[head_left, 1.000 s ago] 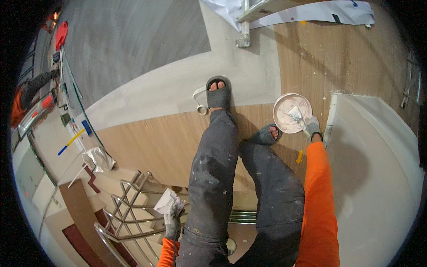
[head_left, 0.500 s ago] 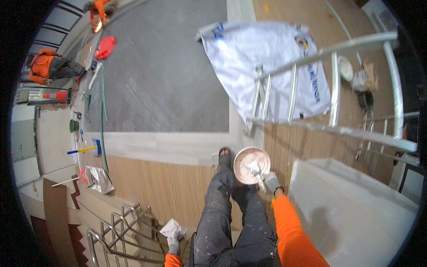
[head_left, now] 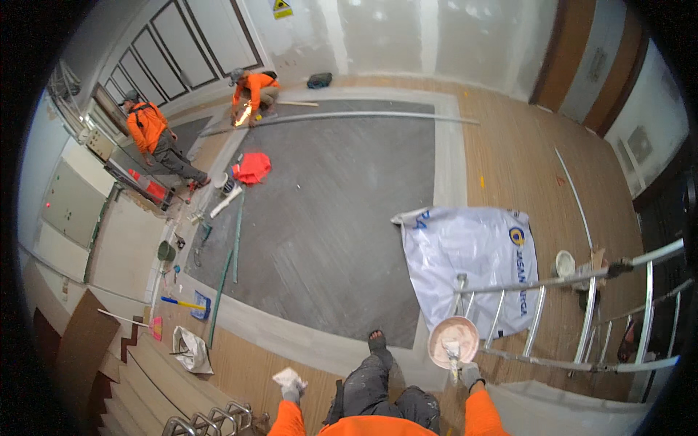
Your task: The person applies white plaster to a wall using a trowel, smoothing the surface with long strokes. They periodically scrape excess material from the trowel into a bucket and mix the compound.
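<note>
My right hand [head_left: 470, 374], in a grey glove, is closed at the rim of a round bucket [head_left: 432, 347] of pale pink paste and carries it in front of my right side. A putty knife [head_left: 452, 352] smeared with white lies in the bucket, its handle reaching over the rim beside my fingers. Whether my fingers also grip that handle, I cannot tell. My gloved left hand [head_left: 292, 392] is closed around a pale, crumpled-looking piece [head_left: 289, 377], cloth or paper, at my left side.
An aluminium ladder [head_left: 538, 320] stands at the right over a white printed sheet [head_left: 472, 254]. Steel railings [head_left: 207, 421] and steps [head_left: 160, 378] lie at the near left. Farther off, one person crouches by bright sparks [head_left: 243, 115]; another person [head_left: 156, 138] stands left. A long bar [head_left: 342, 114] crosses the floor.
My view has tilted up, bringing the far wall and both people fully into sight. The bucket has moved with my right hand and now overlaps the ladder's foot. Both hands keep their hold.
</note>
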{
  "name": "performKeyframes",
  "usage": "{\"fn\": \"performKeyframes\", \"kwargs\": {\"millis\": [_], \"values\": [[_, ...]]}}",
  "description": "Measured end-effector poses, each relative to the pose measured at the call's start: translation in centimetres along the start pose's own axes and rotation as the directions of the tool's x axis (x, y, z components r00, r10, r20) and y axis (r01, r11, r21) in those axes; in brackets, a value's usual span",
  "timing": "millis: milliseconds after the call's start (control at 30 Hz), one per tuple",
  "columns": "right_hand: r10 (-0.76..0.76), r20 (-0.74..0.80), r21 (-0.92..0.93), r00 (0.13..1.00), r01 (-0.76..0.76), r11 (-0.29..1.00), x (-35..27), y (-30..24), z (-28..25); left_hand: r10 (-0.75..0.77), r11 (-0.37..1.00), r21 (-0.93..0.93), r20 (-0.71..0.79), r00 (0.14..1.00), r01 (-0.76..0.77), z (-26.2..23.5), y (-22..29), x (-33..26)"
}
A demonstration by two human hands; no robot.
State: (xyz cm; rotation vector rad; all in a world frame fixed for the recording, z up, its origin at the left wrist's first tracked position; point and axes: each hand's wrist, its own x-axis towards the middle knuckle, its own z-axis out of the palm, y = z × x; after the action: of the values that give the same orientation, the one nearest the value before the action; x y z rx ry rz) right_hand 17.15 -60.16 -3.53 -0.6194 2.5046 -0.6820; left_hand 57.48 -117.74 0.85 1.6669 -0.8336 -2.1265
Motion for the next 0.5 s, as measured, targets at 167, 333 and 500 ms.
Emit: {"fn": "performKeyframes", "kwargs": {"millis": [167, 333, 500], "values": [[0.279, -0.081, 0.282, 0.957, -0.247, 0.927, 2.0, -1.9, -3.6, 0.307, 0.951, 0.001, 0.060, 0.950, -0.308, 17.4, 16.5, 11.2], [0.600, 0.127, 0.487, 0.790, -0.576, 0.656, 8.6, -10.5, -6.9, 0.334, 0.874, 0.301, 0.195, 0.922, -0.381, 37.2, 27.8, 19.7], [0.626, 0.215, 0.562, 0.750, -0.619, 0.548, 21.2, -18.1, -9.4, 0.264, 0.431, 0.746, 0.433, 0.862, -0.507, 49.3, 32.1, 21.8]]}}
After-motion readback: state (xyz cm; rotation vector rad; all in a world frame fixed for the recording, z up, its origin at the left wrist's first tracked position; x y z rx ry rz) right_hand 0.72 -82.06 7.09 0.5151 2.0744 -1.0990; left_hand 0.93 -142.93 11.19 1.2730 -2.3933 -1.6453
